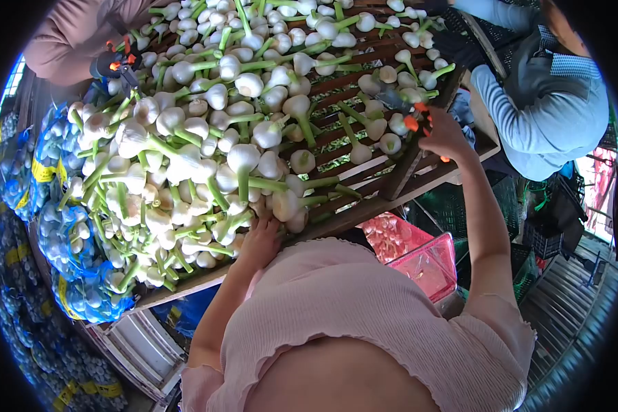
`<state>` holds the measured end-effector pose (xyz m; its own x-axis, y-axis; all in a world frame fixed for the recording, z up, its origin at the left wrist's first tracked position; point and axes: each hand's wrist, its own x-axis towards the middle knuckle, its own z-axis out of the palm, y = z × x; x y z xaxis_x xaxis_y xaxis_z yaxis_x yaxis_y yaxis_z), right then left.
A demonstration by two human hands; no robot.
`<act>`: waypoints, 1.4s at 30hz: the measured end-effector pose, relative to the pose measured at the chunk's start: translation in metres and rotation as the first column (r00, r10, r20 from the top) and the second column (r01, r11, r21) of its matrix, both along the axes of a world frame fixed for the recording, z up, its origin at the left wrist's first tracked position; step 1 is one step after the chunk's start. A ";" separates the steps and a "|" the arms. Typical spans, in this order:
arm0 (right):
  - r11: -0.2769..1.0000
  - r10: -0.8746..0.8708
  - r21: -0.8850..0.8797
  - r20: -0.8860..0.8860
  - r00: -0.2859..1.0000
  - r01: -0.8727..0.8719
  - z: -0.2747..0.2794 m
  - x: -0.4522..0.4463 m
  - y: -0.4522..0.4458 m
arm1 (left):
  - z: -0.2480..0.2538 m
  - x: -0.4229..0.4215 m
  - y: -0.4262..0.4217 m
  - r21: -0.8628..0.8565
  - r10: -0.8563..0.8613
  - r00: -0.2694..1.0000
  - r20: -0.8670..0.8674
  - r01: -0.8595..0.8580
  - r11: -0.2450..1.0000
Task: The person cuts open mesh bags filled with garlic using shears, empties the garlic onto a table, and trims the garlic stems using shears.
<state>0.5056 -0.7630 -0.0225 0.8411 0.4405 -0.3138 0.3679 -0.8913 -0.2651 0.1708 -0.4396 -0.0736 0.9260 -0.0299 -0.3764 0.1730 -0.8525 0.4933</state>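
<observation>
Head view: white, round garlic bulbs with green stems [244, 159], many, heaped over the left and middle of a brown slatted wooden surface [356, 214], sparser toward the right. Right hand [441, 134], clasped round orange-and-black-handled shears [412, 123], their grey head blurred above the loose bulbs at right; blades parted or closed, cannot tell. Left hand [262, 237], fingers down among bulbs at the near edge; whether one is gripped, cannot tell. Blue mesh bags [65, 237], filled, along the left side. Co-worker's light blue sleeve [522, 103], far right. Handling notes, by judgement: steady one bulb by its body, stem turned outward; keep left fingertips well away from the blades; meet any stem squarely, sparing the white skin; ease bulbs singly from the heap, which could roll over the near rim; allow room for the co-worker's arm.
</observation>
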 end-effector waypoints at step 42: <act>0.632 0.013 -0.677 -0.476 0.879 -0.376 0.061 0.043 0.180 | 0.068 -0.017 0.051 -0.365 0.385 0.922 0.034 -0.347 0.864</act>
<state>0.5491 -0.5831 0.0386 0.4820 0.0469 -0.8749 0.5815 -0.7640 0.2794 0.1536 -0.3887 -0.0051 0.9283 0.2088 -0.3077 0.3718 -0.5098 0.7758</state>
